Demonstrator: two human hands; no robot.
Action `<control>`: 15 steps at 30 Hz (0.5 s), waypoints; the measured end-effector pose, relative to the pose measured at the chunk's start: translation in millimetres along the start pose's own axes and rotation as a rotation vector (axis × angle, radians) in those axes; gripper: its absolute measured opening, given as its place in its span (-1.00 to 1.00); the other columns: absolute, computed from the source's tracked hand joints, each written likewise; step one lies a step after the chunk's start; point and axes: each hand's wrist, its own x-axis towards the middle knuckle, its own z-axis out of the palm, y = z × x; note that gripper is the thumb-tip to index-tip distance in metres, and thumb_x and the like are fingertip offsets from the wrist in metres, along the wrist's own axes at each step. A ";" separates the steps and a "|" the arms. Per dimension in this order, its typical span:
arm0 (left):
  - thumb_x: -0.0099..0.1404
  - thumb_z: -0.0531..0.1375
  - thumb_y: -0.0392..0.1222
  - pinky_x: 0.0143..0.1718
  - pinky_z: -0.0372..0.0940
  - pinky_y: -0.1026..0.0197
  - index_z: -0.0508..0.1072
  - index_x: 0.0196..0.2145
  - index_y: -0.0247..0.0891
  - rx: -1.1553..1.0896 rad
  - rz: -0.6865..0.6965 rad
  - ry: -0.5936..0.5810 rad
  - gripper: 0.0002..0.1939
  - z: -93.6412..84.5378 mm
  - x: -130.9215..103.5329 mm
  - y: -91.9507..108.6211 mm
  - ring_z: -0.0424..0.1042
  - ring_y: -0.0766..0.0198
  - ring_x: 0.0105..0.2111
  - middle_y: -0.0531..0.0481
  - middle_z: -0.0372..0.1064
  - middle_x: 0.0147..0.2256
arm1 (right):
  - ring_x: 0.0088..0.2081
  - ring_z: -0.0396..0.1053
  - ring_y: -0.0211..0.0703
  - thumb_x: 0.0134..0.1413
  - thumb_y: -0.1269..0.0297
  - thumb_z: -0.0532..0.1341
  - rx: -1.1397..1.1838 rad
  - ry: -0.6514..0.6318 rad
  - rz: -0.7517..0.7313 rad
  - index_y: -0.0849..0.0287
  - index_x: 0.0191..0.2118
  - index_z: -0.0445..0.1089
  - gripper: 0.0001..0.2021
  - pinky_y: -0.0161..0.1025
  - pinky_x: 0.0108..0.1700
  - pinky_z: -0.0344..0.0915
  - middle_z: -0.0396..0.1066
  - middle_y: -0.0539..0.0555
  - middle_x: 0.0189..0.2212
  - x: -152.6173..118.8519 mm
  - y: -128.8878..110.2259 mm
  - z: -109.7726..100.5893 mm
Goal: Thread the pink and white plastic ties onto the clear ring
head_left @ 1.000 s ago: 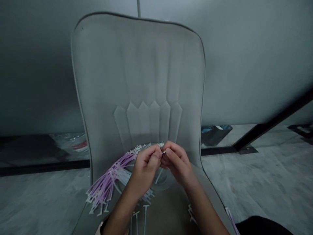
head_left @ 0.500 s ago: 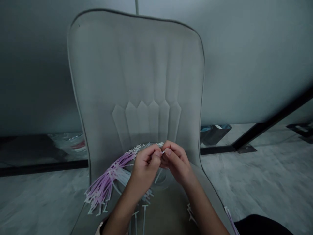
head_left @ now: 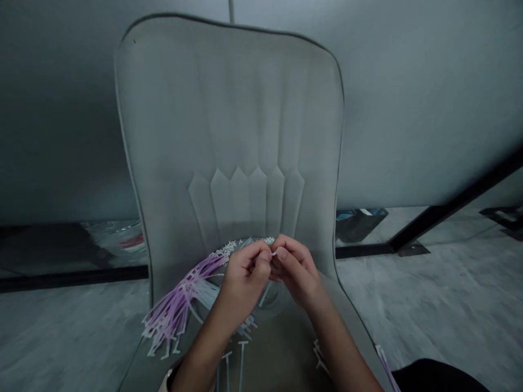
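My left hand [head_left: 247, 276] and my right hand [head_left: 297, 269] meet above the chair seat, with thumbs and forefingers pinched. Between the fingertips shows a small white plastic piece [head_left: 273, 253]; most of it is hidden by the fingers. To the left of my left hand lies a fanned bundle of purple strips [head_left: 175, 305] with white T-shaped ends. Pale strips [head_left: 204, 291] lie partly beneath that bundle and behind my left forearm. Behind my hands is a pile of small white pieces [head_left: 229, 247]. Under them sits a clear round object [head_left: 272, 299], partly hidden.
The grey padded chair [head_left: 241, 120] has its backrest against a pale panel [head_left: 417, 98]. Loose pale strips [head_left: 241, 362] rest on the seat's front. More purple strips [head_left: 386, 367] stand at the right edge. A dark box [head_left: 363, 224] and a plastic bag [head_left: 116, 237] lie behind the chair.
The fingertips have shifted very slightly around the small white piece, and my left thumb sits a little differently. The view has moved a touch; the strips on the seat lie as before.
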 end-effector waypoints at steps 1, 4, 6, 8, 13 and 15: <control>0.27 0.06 -0.13 -0.68 -0.04 0.40 0.18 -0.57 -0.22 0.010 0.008 0.002 -0.72 0.2 0.1 0.5 -0.07 0.45 -0.67 0.21 -0.08 -0.65 | -0.57 -0.09 -0.33 0.18 0.09 0.22 -0.003 -0.004 -0.009 0.16 -0.42 0.25 -0.72 -0.35 -0.53 -0.03 -0.04 -0.14 -0.60 -0.2 -0.2 -0.1; 0.26 0.07 -0.14 -0.67 -0.03 0.40 0.18 -0.57 -0.22 0.035 0.023 0.016 -0.72 1.2 0.5 1.3 -0.05 0.45 -0.67 0.21 -0.07 -0.65 | -0.57 -0.09 -0.33 0.20 0.10 0.21 -0.010 -0.011 -0.027 0.16 -0.41 0.26 -0.73 -0.35 -0.52 -0.03 -0.04 -0.14 -0.60 -0.6 -0.2 -0.1; 0.25 0.08 -0.13 -0.67 -0.03 0.40 0.18 -0.58 -0.22 0.044 0.028 0.023 -0.72 1.7 0.8 1.8 -0.04 0.45 -0.67 0.21 -0.07 -0.65 | -0.57 -0.09 -0.33 0.21 0.11 0.20 -0.019 -0.015 -0.033 0.16 -0.41 0.26 -0.73 -0.35 -0.52 -0.02 -0.03 -0.14 -0.60 -0.8 0.2 -0.1; 0.25 0.08 -0.12 -0.68 -0.03 0.40 0.18 -0.58 -0.22 0.047 0.030 0.026 -0.72 1.8 0.9 2.5 -0.05 0.45 -0.68 0.21 -0.07 -0.66 | -0.56 -0.08 -0.33 0.23 0.13 0.19 -0.028 -0.023 -0.041 0.16 -0.41 0.25 -0.74 -0.35 -0.52 -0.03 -0.02 -0.13 -0.59 -0.9 0.9 -0.4; 0.26 0.06 -0.16 -0.67 -0.03 0.40 0.19 -0.58 -0.22 0.083 0.054 0.043 -0.73 2.3 0.8 4.1 -0.04 0.45 -0.67 0.21 -0.05 -0.66 | -0.56 -0.06 -0.33 0.25 0.14 0.17 -0.063 -0.020 -0.061 0.16 -0.40 0.25 -0.75 -0.35 -0.51 -0.01 0.00 -0.13 -0.59 -1.1 1.1 -0.6; 0.26 0.05 -0.17 -0.66 -0.02 0.40 0.18 -0.59 -0.23 0.103 0.068 0.043 -0.73 2.6 0.6 4.3 -0.03 0.45 -0.66 0.20 -0.04 -0.65 | -0.56 -0.07 -0.33 0.24 0.11 0.18 -0.083 -0.011 -0.051 0.16 -0.40 0.24 -0.73 -0.35 -0.52 -0.02 0.00 -0.13 -0.59 -1.0 0.2 0.0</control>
